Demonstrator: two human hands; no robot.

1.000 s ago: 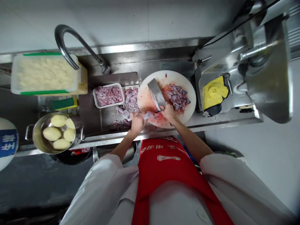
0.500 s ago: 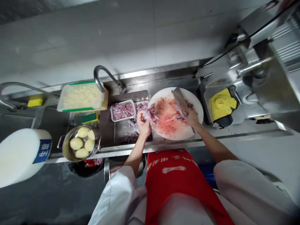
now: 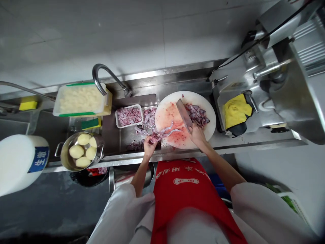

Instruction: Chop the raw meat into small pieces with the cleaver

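My left hand (image 3: 149, 146) grips one end of a skinned frog (image 3: 165, 133) at the left edge of the round white cutting board (image 3: 208, 134). The frog's thin legs stretch rightward over the bloody surface. In my right hand (image 3: 197, 135) is a cleaver (image 3: 184, 114), its broad blade slanting up and left across the middle of the board. To the right of the blade lies a heap of dark frog parts (image 3: 198, 114). More skinned frogs (image 3: 149, 121) lie in the sink, left of the board.
A white basket (image 3: 117, 122) of chopped meat stands in the sink (image 3: 134, 100), under a curved faucet (image 3: 111, 73). Farther left are a lidded tub (image 3: 108, 101), a sponge (image 3: 91, 124) and a pot (image 3: 64, 159) of peeled potatoes. A yellow cloth (image 3: 236, 110) lies at right.
My left hand has lowered, and the frog now lies stretched along the board. The cleaver has moved left from the dark heap, uncovering it. The whole view has shifted slightly.
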